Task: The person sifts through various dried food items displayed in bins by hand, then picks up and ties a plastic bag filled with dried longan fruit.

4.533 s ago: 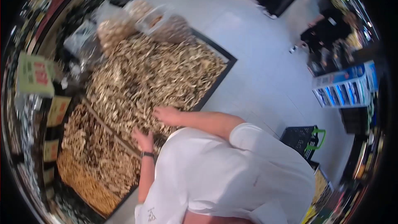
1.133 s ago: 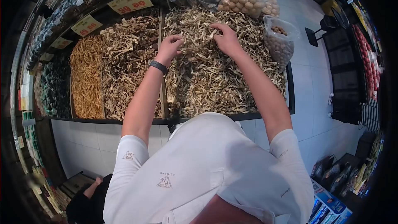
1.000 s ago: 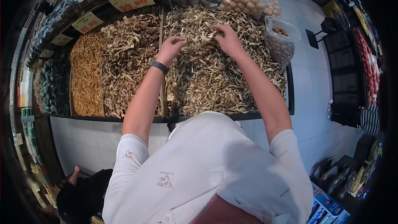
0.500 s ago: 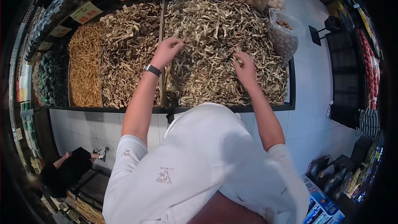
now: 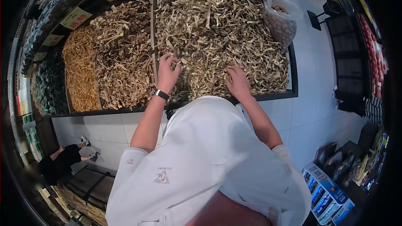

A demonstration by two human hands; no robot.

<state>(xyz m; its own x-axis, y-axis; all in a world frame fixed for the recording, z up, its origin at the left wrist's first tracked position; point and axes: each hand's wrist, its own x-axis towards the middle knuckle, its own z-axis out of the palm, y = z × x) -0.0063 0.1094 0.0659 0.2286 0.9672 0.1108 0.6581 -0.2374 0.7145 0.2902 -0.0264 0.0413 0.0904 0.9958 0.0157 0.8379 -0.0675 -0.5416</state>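
Bending over slender, tan, dried strips (image 5: 209, 25), left hand (image 5: 168, 76) and right hand (image 5: 240, 86) are half-curled; whether either grips any, I cannot tell.

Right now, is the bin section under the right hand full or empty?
Filled across: dried strips spread from the divider nearly to the black rim. Their depth cannot be told.

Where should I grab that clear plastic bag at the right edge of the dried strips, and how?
Probably by its loose rim, gathered together, from above with your right hand, the nearer one. The clear plastic bag gapes open on top and bulges below with round pieces, so the rim looks easiest to pinch.
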